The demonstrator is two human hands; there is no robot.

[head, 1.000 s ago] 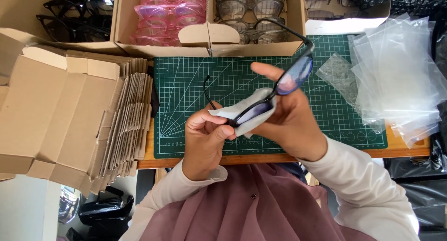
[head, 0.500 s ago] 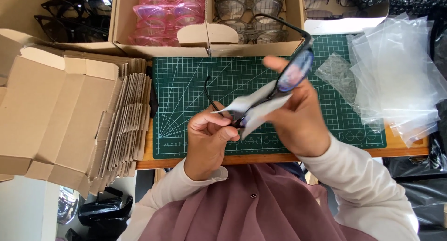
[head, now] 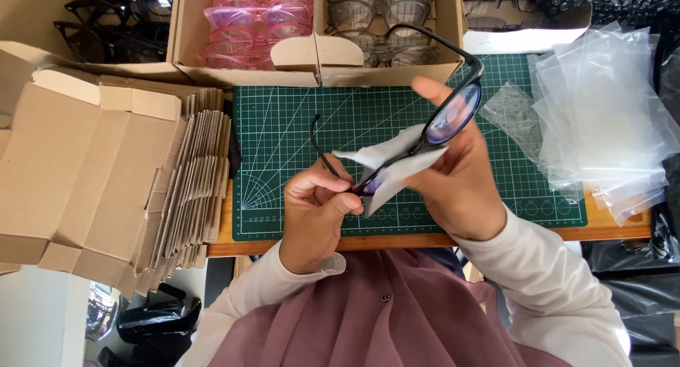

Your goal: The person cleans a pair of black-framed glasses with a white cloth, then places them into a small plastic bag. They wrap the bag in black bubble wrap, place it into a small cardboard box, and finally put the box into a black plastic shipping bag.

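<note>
Right now the black-framed glasses [head: 425, 137] hang in the air over the green cutting mat [head: 283, 126], above its near half. The left hand [head: 315, 211] pinches one end of the frame in a tight grip, while the right hand [head: 457, 176] holds a pale cleaning cloth [head: 386, 165] folded over the nearer lens; how firmly its fingers press is hard to tell. One temple arm [head: 320, 144] sticks out loose toward the mat's centre. Pressing too hard could twist the thin frame at its hinge. A slack pinch could drop the glasses onto the mat, or leave fingertip smears on the lens.
</note>
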